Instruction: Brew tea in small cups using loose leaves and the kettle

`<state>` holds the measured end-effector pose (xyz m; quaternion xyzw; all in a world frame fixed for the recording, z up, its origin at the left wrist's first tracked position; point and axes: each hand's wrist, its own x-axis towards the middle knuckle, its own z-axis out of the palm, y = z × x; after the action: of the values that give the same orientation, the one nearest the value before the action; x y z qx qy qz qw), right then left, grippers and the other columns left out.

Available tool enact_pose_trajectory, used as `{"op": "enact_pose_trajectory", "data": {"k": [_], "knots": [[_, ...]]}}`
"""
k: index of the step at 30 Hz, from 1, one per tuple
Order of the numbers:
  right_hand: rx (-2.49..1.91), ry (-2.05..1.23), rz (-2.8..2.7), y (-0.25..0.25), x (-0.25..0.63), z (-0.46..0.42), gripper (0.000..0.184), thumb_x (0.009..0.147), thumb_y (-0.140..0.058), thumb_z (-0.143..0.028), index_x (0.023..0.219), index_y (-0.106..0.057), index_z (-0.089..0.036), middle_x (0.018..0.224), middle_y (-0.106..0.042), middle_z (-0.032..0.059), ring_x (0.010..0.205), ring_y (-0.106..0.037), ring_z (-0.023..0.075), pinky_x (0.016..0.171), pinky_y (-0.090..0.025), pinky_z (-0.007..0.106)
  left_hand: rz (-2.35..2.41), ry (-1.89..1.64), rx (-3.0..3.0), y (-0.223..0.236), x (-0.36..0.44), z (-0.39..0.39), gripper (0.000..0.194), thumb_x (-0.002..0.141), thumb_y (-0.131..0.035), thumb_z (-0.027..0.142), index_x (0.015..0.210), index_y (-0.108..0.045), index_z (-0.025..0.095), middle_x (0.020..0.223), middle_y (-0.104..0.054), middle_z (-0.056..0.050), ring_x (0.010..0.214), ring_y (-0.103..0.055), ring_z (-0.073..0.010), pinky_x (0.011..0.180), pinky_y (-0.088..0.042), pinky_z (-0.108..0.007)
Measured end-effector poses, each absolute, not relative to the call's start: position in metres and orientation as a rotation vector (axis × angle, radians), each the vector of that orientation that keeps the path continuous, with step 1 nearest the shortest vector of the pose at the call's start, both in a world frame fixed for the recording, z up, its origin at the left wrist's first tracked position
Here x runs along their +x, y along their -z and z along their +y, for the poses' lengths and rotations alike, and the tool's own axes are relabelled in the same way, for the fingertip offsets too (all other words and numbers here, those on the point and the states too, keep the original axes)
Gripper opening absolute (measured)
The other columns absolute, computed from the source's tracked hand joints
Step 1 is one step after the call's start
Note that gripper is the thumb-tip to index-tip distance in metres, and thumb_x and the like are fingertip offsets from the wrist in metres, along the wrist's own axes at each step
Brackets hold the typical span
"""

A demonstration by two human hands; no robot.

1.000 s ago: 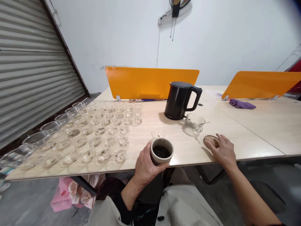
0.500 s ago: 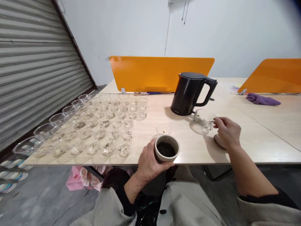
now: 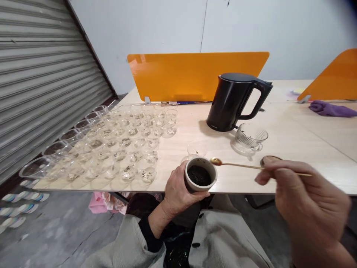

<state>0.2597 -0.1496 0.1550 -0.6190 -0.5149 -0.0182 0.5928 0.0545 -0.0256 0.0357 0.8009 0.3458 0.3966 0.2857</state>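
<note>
Head camera shows the left hand (image 3: 181,188) wrapped around a round cup (image 3: 200,174) with dark stuff inside, held by the near edge of the bench (image 3: 223,149). The right hand (image 3: 301,190) pinches a thin gold spoon (image 3: 216,161), its round end just beside the cup's rim. Bare bench lies between the clear cups (image 3: 126,143) and the black kettle (image 3: 232,102).

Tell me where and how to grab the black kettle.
Grip the black kettle by its handle's outer bar, coming from the person's right. The kettle stands upright and the handle loops out that way, with an open gap for fingers. Probably stay above the ribbed glass cup just in front.
</note>
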Motion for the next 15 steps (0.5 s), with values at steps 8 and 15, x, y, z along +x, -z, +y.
{"op": "enact_pose_trajectory", "data": {"k": [8,15], "knots": [[-1.452,-0.227,-1.54,-0.13,0.244,-0.108,0.017,0.102,-0.058,-0.035,0.094,-0.07,-0.025,0.074,-0.07,-0.0004,0.06,-0.065,0.0143,0.058,-0.054,0.028,0.963,-0.995,2.125,-0.041,0.056,-0.027,0.099,0.063,-0.092,0.054,0.146,-0.045,0.025,0.135,-0.064,-0.013,0.123,-0.064,-0.0369,0.106,-0.053,-0.057],[-1.45,-0.224,-1.539,-0.129,0.244,-0.096,0.019,0.103,-0.059,-0.033,0.092,-0.069,-0.023,0.07,-0.067,-0.0023,0.059,-0.062,0.0114,0.059,-0.05,0.025,0.95,-1.037,2.142,-0.036,0.056,-0.026,0.103,0.063,-0.091,0.056,0.147,-0.04,0.025,0.135,-0.064,-0.013,0.122,-0.064,-0.0368,0.104,-0.054,-0.056]]}}
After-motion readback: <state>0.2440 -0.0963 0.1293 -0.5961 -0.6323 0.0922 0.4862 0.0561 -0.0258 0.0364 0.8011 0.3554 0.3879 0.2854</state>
